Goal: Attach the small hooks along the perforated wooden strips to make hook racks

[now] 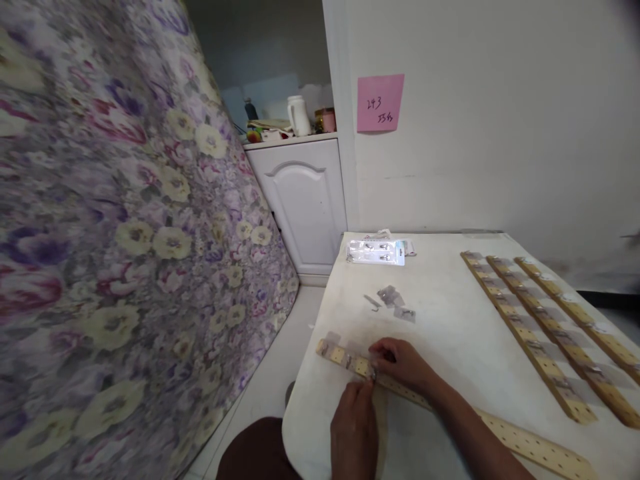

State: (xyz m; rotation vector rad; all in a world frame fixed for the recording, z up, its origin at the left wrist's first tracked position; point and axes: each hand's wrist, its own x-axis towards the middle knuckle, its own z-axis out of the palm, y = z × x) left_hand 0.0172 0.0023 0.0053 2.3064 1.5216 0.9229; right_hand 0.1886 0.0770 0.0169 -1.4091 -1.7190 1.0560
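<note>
A long wooden strip with rows of holes lies across the near part of the white table. My right hand rests on its left part with fingers curled together in a pinch. My left hand meets it from below, fingertips pressed on a small clear packet on the strip. A few more small clear packets with metal bits lie loose just beyond the hands.
Three more wooden strips with packets attached lie side by side at the right. A clear blister pack sits at the table's far edge. A flowered mattress leans at the left; a white cabinet and a pink note are behind.
</note>
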